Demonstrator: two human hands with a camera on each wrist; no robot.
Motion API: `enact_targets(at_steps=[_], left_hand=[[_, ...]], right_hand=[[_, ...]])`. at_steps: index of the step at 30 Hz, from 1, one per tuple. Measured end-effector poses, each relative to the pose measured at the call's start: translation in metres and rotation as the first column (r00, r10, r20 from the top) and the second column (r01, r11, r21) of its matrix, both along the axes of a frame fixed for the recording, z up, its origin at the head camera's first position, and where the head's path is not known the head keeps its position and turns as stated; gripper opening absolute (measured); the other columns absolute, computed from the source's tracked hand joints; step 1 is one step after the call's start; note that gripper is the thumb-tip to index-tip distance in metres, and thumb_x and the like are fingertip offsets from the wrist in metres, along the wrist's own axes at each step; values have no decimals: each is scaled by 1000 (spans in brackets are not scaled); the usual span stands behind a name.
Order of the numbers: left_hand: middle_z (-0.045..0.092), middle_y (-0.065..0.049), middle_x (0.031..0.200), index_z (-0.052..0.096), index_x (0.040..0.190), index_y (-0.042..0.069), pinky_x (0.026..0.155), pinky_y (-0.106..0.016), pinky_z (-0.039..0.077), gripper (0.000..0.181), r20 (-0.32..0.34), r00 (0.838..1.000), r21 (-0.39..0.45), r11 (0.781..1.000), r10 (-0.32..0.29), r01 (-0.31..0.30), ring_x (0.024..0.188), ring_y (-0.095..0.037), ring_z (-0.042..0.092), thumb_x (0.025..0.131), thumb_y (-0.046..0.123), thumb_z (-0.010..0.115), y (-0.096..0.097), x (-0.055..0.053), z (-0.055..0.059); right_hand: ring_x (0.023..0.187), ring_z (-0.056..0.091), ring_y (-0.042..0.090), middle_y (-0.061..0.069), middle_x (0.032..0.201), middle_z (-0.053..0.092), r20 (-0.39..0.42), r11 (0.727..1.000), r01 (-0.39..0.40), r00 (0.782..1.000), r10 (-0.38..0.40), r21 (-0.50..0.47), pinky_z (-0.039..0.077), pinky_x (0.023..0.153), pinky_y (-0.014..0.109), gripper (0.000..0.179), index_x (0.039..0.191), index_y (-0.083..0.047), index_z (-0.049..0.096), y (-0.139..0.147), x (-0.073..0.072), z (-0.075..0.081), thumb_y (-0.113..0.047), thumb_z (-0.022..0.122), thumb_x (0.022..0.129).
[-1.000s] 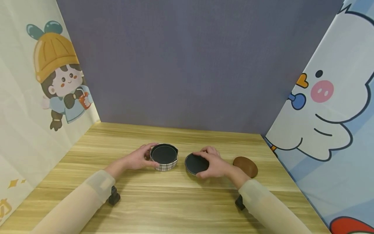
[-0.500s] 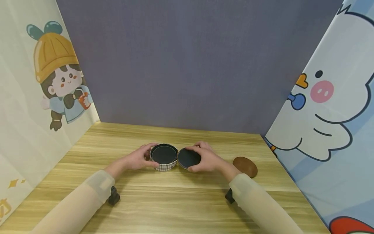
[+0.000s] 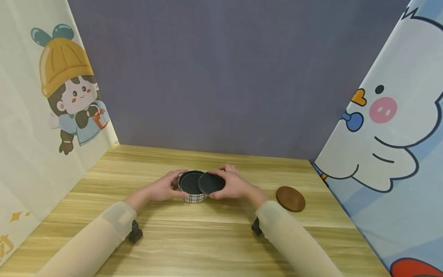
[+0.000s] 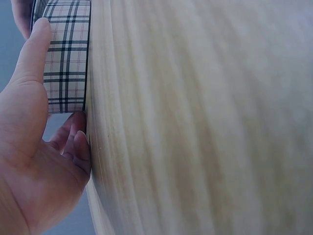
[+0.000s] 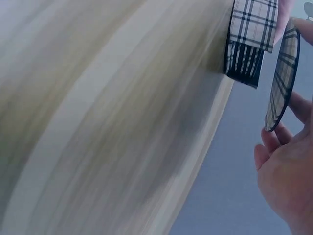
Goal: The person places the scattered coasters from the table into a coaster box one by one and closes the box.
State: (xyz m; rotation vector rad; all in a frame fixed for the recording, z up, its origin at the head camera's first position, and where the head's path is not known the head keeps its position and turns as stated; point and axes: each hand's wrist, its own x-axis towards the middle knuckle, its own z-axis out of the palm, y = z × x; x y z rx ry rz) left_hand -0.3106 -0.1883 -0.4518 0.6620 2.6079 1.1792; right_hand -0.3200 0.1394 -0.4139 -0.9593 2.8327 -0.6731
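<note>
A round coaster holder (image 3: 194, 198) with a plaid outer wall and black inside stands on the table, left of centre. My left hand (image 3: 166, 187) grips its left side; in the left wrist view the thumb lies along the plaid wall (image 4: 67, 58). A round coaster (image 3: 211, 184), black on top and plaid beneath, is pinched at its right edge by my right hand (image 3: 233, 185). The coaster overlaps the holder's right rim in the head view. From the right wrist, the coaster (image 5: 283, 81) shows tilted, above the table, beside the holder (image 5: 254, 22) with its notched wall.
A flat brown round coaster (image 3: 291, 199) lies on the wooden table (image 3: 194, 246) to the right. A grey panel (image 3: 207, 77) stands behind the table, with cartoon-printed sheets (image 3: 387, 146) at both sides. Small black mounts (image 3: 135, 232) sit under the wrists.
My right hand has carried the black-topped coaster leftward, from beside the holder to over its right rim. The left hand and holder have stayed put. The brown coaster is now uncovered by the right arm.
</note>
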Motion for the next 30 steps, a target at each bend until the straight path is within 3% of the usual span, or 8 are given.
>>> enact_targets(at_steps=[18,30], left_hand=[[48,-24,146,27,174,15,105,-54,50,106,22,1000,-22,1000,-1,1,121,-28,61,94,49,88,-1,-1,0],[44,-26,150,25,175,15,104,-52,52,106,43,999,-1,1000,-17,17,120,-27,63,96,48,86,-2,-3,-1]], right_hand=[[138,41,32,10,155,47,23,999,6,1000,-5,-36,38,114,52,88,160,-30,58,-43,-11,-3,-54,87,80],[146,39,30,9,159,48,48,999,-24,999,25,-27,35,117,51,83,159,-30,59,-59,-16,-7,-51,89,85]])
